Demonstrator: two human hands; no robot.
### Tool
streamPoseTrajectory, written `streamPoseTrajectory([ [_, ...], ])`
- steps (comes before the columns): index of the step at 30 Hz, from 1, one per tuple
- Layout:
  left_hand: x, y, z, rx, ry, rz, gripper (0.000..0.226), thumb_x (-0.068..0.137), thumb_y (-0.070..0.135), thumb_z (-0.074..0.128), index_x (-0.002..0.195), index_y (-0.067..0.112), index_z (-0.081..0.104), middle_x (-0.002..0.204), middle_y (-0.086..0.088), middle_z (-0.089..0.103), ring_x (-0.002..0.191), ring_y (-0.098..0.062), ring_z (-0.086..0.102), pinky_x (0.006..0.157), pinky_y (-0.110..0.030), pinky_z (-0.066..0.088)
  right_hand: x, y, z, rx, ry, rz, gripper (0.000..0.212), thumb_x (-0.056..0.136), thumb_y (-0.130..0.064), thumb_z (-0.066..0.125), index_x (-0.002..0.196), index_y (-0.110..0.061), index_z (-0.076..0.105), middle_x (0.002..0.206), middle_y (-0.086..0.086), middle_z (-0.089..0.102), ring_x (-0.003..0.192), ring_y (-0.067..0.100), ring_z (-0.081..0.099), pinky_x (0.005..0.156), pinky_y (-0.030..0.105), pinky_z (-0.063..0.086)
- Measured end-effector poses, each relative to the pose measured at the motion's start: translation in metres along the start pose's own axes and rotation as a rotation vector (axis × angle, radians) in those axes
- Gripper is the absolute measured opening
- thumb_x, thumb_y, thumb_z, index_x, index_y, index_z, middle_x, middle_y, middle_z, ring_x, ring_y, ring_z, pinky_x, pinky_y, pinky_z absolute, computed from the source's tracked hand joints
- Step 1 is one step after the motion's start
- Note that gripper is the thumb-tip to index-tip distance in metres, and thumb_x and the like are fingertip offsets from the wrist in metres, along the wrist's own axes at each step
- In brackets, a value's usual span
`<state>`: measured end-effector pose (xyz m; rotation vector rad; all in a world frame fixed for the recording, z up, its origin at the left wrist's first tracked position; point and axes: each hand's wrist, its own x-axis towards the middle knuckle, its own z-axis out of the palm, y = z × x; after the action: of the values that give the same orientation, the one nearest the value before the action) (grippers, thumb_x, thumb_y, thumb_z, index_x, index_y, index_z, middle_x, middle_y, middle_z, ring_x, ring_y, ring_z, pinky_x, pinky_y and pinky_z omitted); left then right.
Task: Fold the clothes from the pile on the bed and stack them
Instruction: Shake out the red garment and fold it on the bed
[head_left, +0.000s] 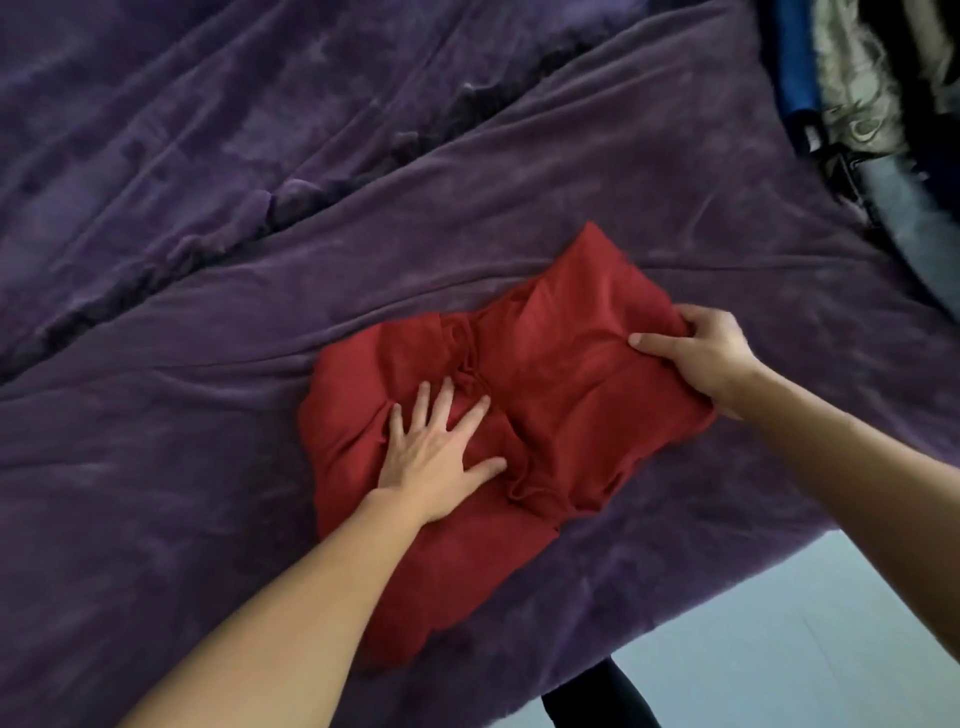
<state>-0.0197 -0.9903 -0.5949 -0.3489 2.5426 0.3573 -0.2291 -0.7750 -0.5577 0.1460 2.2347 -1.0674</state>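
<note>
A red garment is lying on the bed, partly folded and bunched, close to the bed's near edge and towards the right of the view. Its surface is creasing in soft ridges, and a gathered, cord-like line of fabric is running through its middle. One end is pointing up and away from the person, while the other is trailing down towards the lower edge of the mattress.

The left hand is lying flat on the garment's left half, palm down, with its fingers straight and spreading apart, pressing the cloth against the bed. The right hand is gripping the garment's right edge: the thumb is lying across the top of the fabric and the other fingers are curling round the bunched edge. Both forearms are bare and reaching in from the bottom of the view.

Under the garment, a purple plush blanket is covering the bed, rumpling into long diagonal folds, with 1 deep dark crease running from upper right to lower left.

At the top right corner, well apart from the red garment, a pile of clothes is sitting, showing blue, cream patterned, dark and grey fabrics. A pale floor is showing beyond the bed's edge at the lower right.
</note>
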Motion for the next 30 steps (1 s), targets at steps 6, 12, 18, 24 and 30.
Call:
streamPoseTrajectory([
  [6, -0.034, -0.074, -0.054, -0.632, 0.756, -0.283, 0.037, 0.095, 0.030, 0.047, 0.113, 0.002, 0.063, 0.108, -0.020, 0.062, 0.102, -0.035, 0.059, 0.090, -0.035, 0.040, -0.096, -0.074, 0.040, -0.350, 0.150, -0.445, 0.032, 0.076, -0.044, 0.075, 0.102, -0.027, 0.065, 0.084, -0.004, 0.068, 0.079, 0.023, 0.063, 0.071, 0.038, 0.050],
  [12, -0.094, -0.177, -0.053, -0.547, 0.754, -0.531, 0.019, 0.093, 0.015, 0.054, 0.101, 0.002, 0.066, 0.098, -0.023, 0.062, 0.088, -0.040, 0.061, 0.081, -0.041, 0.044, -0.196, -0.080, 0.180, -0.870, -0.097, -0.677, 0.045, 0.087, -0.040, 0.059, 0.128, -0.024, 0.052, 0.119, 0.005, 0.060, 0.104, 0.031, 0.062, 0.080, 0.039, 0.049],
  [18, -0.116, -0.195, -0.043, -0.492, 0.738, -0.418, 0.021, 0.092, 0.017, 0.053, 0.104, 0.006, 0.065, 0.103, -0.017, 0.060, 0.093, -0.036, 0.061, 0.083, -0.040, 0.046, -0.231, -0.031, 0.252, -0.574, -0.394, -0.690, 0.034, 0.088, -0.030, 0.046, 0.114, -0.017, 0.065, 0.108, 0.004, 0.066, 0.099, 0.026, 0.064, 0.083, 0.034, 0.052],
  [24, -0.064, -0.113, -0.059, -0.315, 0.620, 0.038, 0.043, 0.088, 0.042, 0.042, 0.118, 0.019, 0.063, 0.121, -0.009, 0.055, 0.111, -0.032, 0.051, 0.092, -0.043, 0.043, -0.181, 0.003, 0.177, -0.601, 0.357, -0.529, 0.047, 0.086, -0.044, 0.046, 0.124, -0.021, 0.060, 0.132, 0.006, 0.055, 0.123, 0.030, 0.048, 0.093, 0.047, 0.046],
  [30, -0.033, -0.120, -0.019, 0.006, 0.173, -0.035, 0.064, 0.093, 0.059, 0.035, 0.150, 0.039, 0.014, 0.159, -0.007, 0.008, 0.145, -0.031, 0.010, 0.111, -0.053, 0.022, -0.200, 0.056, 0.245, -0.786, 0.122, -0.331, 0.076, 0.085, -0.069, 0.027, 0.151, -0.030, 0.027, 0.159, 0.013, 0.017, 0.147, 0.034, 0.013, 0.110, 0.058, 0.027],
])
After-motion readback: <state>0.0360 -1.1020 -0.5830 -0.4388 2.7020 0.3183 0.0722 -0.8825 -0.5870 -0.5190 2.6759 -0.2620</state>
